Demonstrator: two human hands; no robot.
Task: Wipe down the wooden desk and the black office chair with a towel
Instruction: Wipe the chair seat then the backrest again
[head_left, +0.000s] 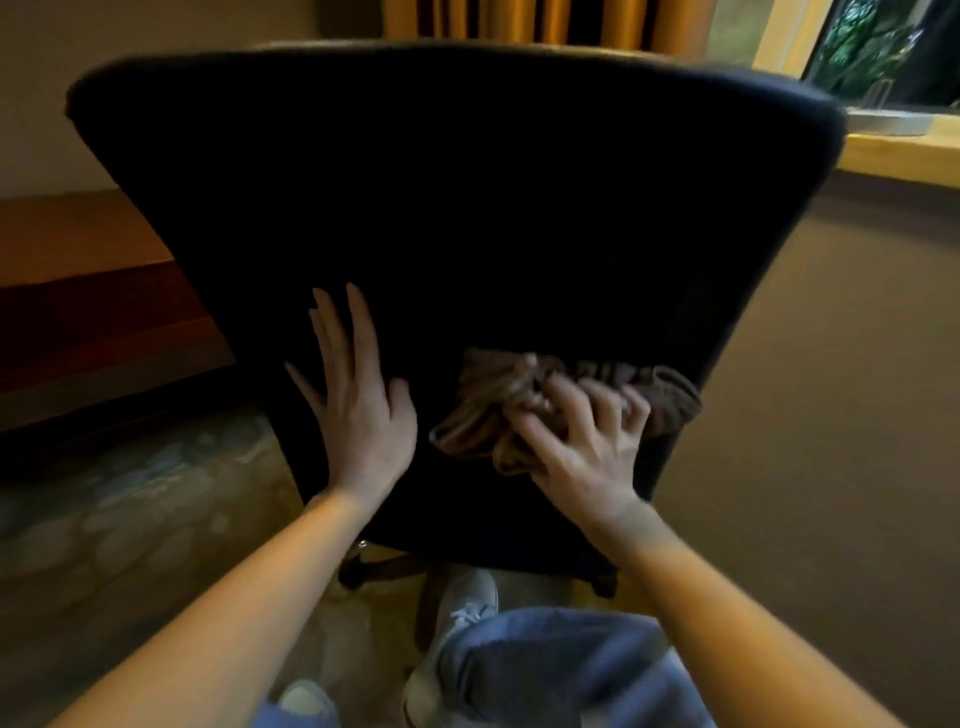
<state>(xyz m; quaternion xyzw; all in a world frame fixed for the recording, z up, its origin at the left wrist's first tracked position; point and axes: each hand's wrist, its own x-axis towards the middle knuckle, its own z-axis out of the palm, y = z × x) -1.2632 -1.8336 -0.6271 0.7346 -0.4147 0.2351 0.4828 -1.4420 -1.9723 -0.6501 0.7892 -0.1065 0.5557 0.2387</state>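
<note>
Towel (524, 410) bunched under clenched right hand (587, 447) grip on chair back (457, 208); left hand (358, 410) flat, released

A broad black chair back (457, 208) fills the middle of the view and blocks any reach straight ahead. The left hand (358, 410) lies flat on it, just beside a bunched brown towel (483, 410) under the right hand (582, 441). A wooden table (78, 291) closes the left side. Open carpet (831, 415) lies to the right.
</note>
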